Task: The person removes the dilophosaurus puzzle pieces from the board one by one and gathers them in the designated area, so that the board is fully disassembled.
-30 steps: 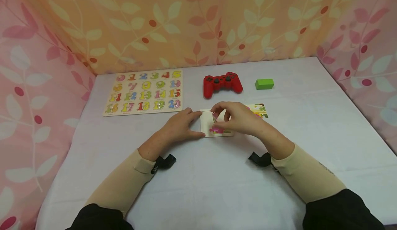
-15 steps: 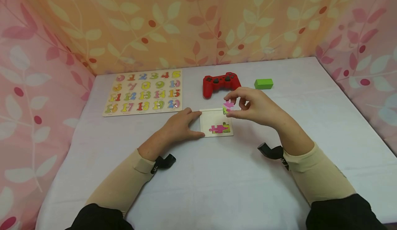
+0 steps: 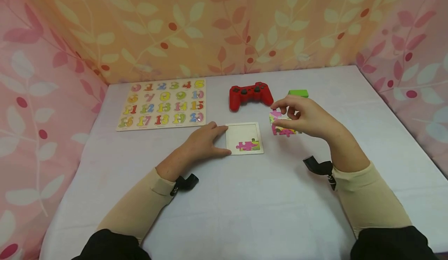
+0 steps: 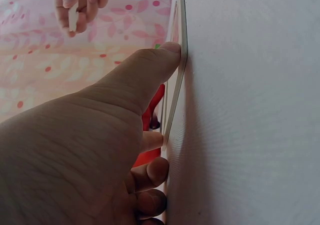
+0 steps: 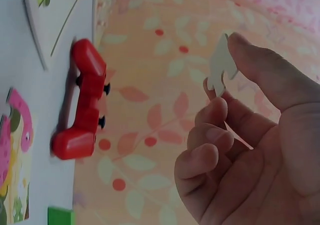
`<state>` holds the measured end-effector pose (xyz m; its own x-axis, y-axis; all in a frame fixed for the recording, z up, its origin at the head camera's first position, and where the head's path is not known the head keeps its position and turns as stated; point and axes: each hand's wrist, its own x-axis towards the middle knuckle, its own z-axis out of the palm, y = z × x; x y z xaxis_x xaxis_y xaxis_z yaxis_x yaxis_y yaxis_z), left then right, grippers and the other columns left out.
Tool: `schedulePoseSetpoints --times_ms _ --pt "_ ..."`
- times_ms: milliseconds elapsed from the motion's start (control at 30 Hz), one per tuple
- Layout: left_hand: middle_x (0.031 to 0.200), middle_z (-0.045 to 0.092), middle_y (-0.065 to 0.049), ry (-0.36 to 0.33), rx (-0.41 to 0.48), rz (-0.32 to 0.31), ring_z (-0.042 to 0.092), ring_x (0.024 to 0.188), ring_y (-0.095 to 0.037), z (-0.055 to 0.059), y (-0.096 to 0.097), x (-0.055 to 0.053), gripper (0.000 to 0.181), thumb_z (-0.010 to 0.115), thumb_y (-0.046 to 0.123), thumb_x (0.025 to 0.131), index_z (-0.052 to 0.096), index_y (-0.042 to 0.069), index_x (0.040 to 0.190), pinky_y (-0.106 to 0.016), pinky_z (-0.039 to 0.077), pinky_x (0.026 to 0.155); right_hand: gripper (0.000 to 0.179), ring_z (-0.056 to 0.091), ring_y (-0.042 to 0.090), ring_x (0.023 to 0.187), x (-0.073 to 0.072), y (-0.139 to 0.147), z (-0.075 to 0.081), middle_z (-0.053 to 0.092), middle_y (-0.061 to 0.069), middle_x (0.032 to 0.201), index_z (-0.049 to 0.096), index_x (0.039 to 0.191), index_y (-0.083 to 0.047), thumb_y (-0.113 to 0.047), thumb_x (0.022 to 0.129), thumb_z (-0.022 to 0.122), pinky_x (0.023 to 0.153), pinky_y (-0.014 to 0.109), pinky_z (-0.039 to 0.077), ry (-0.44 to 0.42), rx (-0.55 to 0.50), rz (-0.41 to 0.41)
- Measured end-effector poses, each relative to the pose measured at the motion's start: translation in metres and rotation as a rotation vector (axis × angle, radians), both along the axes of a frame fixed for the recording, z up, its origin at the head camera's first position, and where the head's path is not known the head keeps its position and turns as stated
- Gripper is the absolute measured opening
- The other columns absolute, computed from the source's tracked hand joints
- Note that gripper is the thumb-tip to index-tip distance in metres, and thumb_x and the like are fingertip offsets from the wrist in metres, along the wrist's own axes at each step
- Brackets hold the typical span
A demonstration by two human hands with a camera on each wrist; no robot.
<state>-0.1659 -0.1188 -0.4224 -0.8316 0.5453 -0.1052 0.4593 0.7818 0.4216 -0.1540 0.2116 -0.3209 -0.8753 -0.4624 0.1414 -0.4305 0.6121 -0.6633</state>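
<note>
In the head view my left hand [image 3: 200,146] presses on a small white puzzle tray [image 3: 238,132], thumb at its near left corner and index finger at the far left one. A few joined pink and green pieces [image 3: 247,146] lie in the tray's near right part. My right hand [image 3: 309,118] is raised to the tray's right. Its thumb and index finger pinch a jigsaw piece [image 5: 221,62], whose pale, plain back faces the right wrist camera. Below and behind this hand are more colourful jigsaw pieces [image 3: 287,132], partly hidden by it.
A red game controller [image 3: 250,94] lies beyond the tray. The green block [image 3: 298,93] behind my right hand is partly covered by it. At the back left is a number puzzle board [image 3: 161,127]. Floral curtains [image 3: 227,26] border the white table [image 3: 224,213].
My right hand has lifted a jigsaw piece away from the tray and moved it right, over the loose pieces. The left hand has stayed on the tray.
</note>
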Motion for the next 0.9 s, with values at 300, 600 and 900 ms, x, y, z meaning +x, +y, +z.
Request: schedulePoseSetpoints --times_ms 300,600,900 --pt "0.111 0.052 0.001 -0.008 -0.021 0.008 0.052 0.094 -0.016 -0.002 0.0 0.001 0.089 0.079 0.061 0.081 0.049 0.021 0.154 -0.032 0.046 0.076 0.039 0.053 0.023 0.081 -0.01 0.017 -0.007 0.058 0.006 0.098 0.072 0.12 -0.013 -0.024 0.085 0.087 0.064 0.028 0.043 -0.14 0.058 -0.083" --pt "0.111 0.053 0.0 -0.011 -0.01 0.011 0.052 0.094 -0.017 0.0 -0.001 0.003 0.089 0.08 0.06 0.081 0.049 0.02 0.154 -0.032 0.046 0.076 0.045 0.05 0.024 0.085 -0.024 0.026 -0.026 0.056 0.006 0.097 0.07 0.121 -0.011 -0.035 0.086 0.085 0.061 0.031 0.04 -0.239 0.121 -0.103" --pt "0.111 0.053 0.0 0.002 -0.019 0.005 0.051 0.094 -0.017 0.001 0.0 0.002 0.089 0.079 0.061 0.082 0.048 0.02 0.154 -0.032 0.046 0.076 0.041 0.054 0.024 0.079 -0.034 0.033 -0.045 0.058 0.008 0.093 0.069 0.12 -0.009 -0.029 0.088 0.084 0.065 0.031 0.043 -0.334 0.177 -0.076"
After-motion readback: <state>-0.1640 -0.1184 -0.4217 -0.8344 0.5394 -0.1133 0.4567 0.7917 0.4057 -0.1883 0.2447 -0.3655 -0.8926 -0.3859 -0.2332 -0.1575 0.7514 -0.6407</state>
